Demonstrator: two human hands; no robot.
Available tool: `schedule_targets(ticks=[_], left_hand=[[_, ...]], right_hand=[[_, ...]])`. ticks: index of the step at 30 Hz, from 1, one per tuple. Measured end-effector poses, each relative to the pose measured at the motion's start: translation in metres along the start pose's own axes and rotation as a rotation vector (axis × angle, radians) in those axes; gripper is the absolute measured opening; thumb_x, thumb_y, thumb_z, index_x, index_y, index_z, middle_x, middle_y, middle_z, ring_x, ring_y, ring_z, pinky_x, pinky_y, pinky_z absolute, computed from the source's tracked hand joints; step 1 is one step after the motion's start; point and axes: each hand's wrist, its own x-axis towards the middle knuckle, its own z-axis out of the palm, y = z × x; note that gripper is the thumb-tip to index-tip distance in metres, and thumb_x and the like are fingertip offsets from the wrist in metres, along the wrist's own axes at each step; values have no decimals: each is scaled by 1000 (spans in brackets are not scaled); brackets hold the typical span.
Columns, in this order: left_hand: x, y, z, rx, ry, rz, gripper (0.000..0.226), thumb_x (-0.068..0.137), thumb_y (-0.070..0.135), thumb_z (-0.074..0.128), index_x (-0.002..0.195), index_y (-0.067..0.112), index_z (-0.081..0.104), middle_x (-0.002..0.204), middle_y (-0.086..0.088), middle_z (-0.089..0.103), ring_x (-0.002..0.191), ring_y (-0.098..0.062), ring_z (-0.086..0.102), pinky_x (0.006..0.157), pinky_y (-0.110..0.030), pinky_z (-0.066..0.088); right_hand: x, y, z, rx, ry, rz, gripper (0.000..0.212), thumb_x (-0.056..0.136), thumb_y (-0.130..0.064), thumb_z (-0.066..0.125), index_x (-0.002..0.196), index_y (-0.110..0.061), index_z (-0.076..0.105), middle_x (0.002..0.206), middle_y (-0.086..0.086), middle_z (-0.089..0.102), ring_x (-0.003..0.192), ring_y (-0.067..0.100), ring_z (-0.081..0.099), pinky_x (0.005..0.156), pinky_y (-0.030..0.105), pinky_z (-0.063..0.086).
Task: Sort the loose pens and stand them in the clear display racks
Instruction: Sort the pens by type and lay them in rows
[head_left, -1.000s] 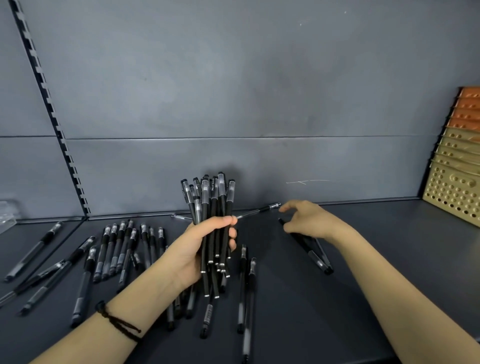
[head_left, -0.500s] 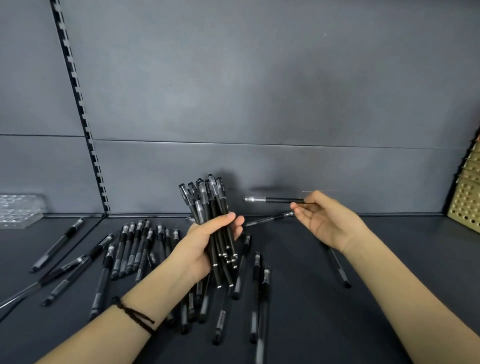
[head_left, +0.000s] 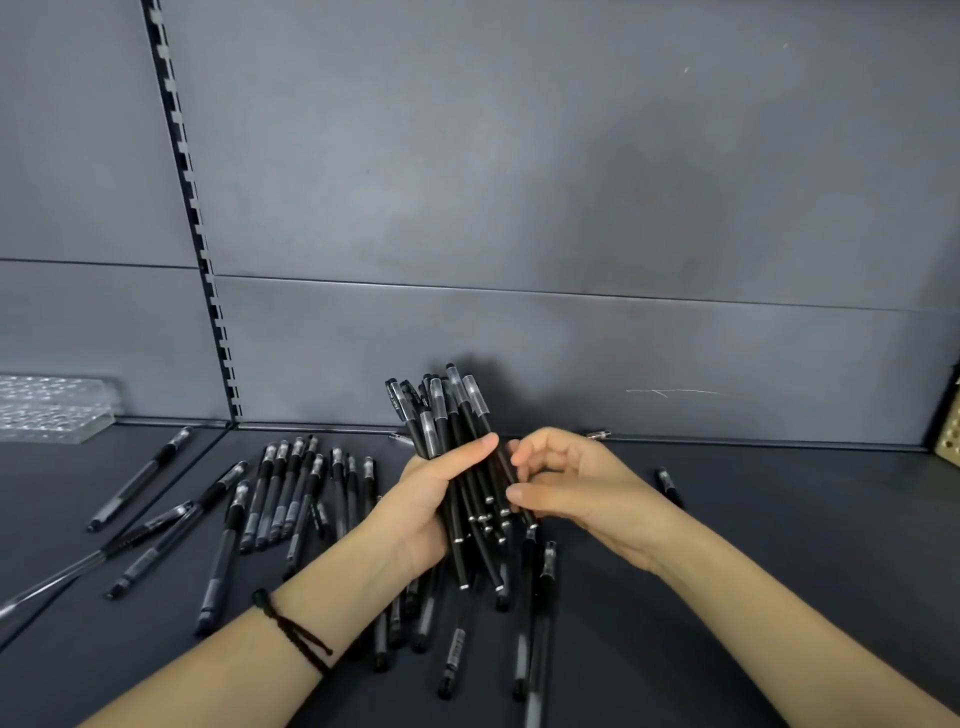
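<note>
The bundle of black pens (head_left: 457, 457) is clamped in the left hand (head_left: 426, 512), fingers wrapped round the barrels, caps upward, above the shelf (head_left: 779, 545). The right hand (head_left: 566, 488) is set against the bundle's right side, thumb and fingertips curled onto it; whether a single pen is pinched there cannot be told. Many loose pens (head_left: 291, 493) are left lying beneath and to the left. Gathering is judged the step in hand. Next, the rest must be collected, or the bundle carried to the clear rack (head_left: 52, 410), well apart at far left.
</note>
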Motion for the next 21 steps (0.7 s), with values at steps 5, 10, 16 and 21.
schedule_targets(ticks=[5, 10, 16, 21], left_hand=[[2, -2, 3, 71, 8, 62, 27, 71, 18, 74, 91, 1, 72, 81, -14, 72, 68, -25, 70, 63, -32, 59], [1, 0, 4, 138, -34, 156, 16, 67, 13, 74, 82, 7, 72, 77, -8, 72, 70, -20, 69, 66, -30, 57], [-9, 2, 13, 303, -177, 221, 18, 84, -4, 64, 89, 14, 67, 74, 0, 70, 69, -12, 67, 67, -26, 55], [1, -7, 50, 469, -332, 207, 30, 82, -14, 61, 92, 14, 65, 79, 6, 70, 68, -4, 65, 67, -21, 51]], right_hand=[[-2, 0, -5, -33, -34, -11, 16, 84, -1, 69, 100, -3, 65, 88, 7, 66, 74, 13, 64, 67, 23, 54], [0, -6, -9, -40, 125, -65, 17, 87, -25, 66, 99, -13, 67, 96, 6, 69, 79, 11, 65, 69, 29, 53], [8, -21, -7, -23, 113, -234, 68, 73, -61, 70, 133, -38, 46, 126, -2, 57, 115, 11, 58, 97, 33, 47], [5, -45, -13, 43, 112, -334, 69, 72, -44, 71, 134, -48, 40, 109, 8, 66, 91, 18, 69, 67, 30, 56]])
